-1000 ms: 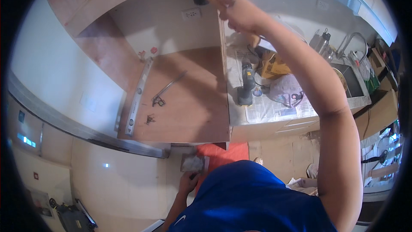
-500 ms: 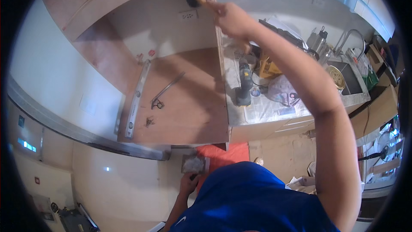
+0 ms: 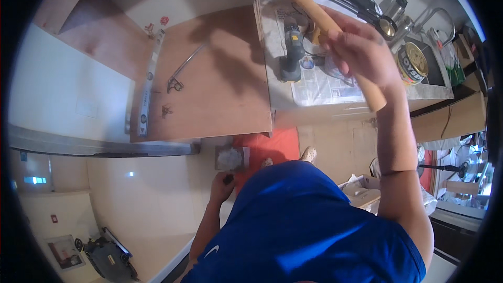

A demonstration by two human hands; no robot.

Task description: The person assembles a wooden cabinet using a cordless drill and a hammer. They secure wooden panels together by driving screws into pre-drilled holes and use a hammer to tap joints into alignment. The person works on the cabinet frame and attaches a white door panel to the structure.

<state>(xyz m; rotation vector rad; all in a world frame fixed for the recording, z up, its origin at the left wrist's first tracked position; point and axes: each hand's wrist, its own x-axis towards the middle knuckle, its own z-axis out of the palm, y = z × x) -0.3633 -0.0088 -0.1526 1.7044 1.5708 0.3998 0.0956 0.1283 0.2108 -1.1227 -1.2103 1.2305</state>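
Mallet point(image 3: 308, 6), with a dark head and a pale wooden handle, slants across the upper right of the frame. Its head is at the top centre, by the upright edge of the wooden cabinet point(image 3: 225, 115), and the handle end points down and to the right. The right hand point(image 3: 362, 48) is wrapped around the handle below its middle, fingers bent and grasping it. The left hand point(image 3: 223, 187), low near the centre, has its fingers curled about a small dark object point(image 3: 228, 179) too small to identify, close to a tray of whitish stuff point(image 3: 229, 159) beside a red sheet point(image 3: 285, 144).

On the cabinet floor, left of centre, lie a spirit level point(image 3: 146, 93) along the left side, a metal ruler point(image 3: 189, 62) with a dark fitting at its lower end, and a small heap of screws or similar bits point(image 3: 166, 111). On the counter right of centre, a cordless drill point(image 3: 293, 52) lies beside spread newspaper point(image 3: 330, 90). Farther right, a round tin point(image 3: 412, 63) sits at the near left of the sink point(image 3: 435, 75), with a dark-capped bottle point(image 3: 395, 7) above it in the frame and a curved tap point(image 3: 443, 15) nearby.
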